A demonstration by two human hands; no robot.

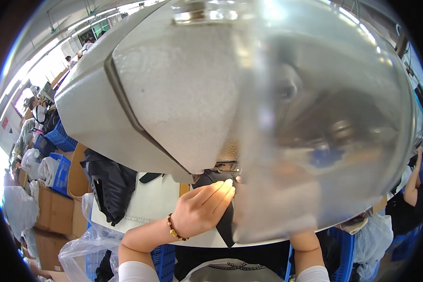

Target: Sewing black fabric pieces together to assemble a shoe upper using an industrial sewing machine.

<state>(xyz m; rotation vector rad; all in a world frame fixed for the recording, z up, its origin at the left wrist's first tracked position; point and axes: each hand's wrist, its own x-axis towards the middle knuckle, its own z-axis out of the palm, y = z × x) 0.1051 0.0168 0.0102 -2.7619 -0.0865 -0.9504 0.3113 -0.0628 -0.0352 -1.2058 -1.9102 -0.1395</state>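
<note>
A large light-grey sewing machine [174,84] fills the upper middle of the head view. Under its working end lies a dark, flat piece of material [225,225], its pointed lower end toward me. My left hand [202,209], a beaded bracelet at its wrist, has its fingers together and pressed on this piece close to the machine's foot area [227,166]. A cloudy see-through cover [333,117] spans the right side. Behind it my right hand [277,202] is only a blurred shape near the piece; its fingers cannot be made out.
A stack of black cut pieces [109,183] rests at the left on the white tabletop [157,199], beside a small black strip [150,177]. Blue crates [61,174], cardboard boxes [55,211] and plastic bags [91,249] stand left. Another person's arm [412,183] shows far right.
</note>
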